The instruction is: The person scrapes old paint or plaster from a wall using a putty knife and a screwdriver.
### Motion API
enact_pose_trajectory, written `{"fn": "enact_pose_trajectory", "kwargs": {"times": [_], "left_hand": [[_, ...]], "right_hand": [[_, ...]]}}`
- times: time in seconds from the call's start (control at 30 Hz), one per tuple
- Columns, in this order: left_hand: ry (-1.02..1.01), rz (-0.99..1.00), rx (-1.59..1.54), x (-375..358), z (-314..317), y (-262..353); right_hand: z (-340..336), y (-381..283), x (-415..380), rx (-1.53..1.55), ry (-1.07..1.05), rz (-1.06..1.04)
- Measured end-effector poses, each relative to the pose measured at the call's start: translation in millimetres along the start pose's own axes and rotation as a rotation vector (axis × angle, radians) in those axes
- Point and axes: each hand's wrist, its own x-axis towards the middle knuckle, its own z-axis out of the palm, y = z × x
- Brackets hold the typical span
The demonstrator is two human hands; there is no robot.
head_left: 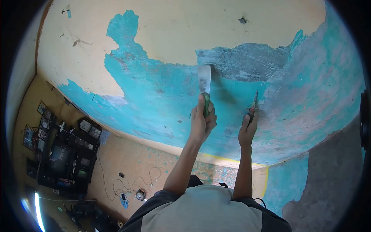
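Gripping flat steel scraper (204, 79) against flaking turquoise wall (154, 100), possibly a screwdriver (254, 103).

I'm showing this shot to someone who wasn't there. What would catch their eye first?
The turquoise wall, its cream topcoat half stripped away, fills the view. At centre the left hand presses a green-handled scraper against it; the right hand holds a thin tool beside.

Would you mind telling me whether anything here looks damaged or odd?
Yes: the wall is patchy, with cream paint stripped to turquoise and grey above the scraper in the left hand. Paint flakes litter the floor.
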Motion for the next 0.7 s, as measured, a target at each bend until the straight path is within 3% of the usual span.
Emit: {"fn": "enact_pose_trajectory", "kwargs": {"times": [0.4,0.53,0.7], "left_hand": [[-0.045,-0.024,0.042,-2.0,-19.0,-11.3],[-0.090,0.024,0.094,8.7,-0.4,26.8],[-0.031,-0.004,0.040,-3.7,-8.3,-1.3]], "right_hand": [[2.3,3.7,0.1,-0.022,0.006,-0.030],[0.2,0.9,-2.1,-0.025,-0.004,-0.012],[1.2,-7.7,2.1,-0.002,0.013,-0.028]]}}
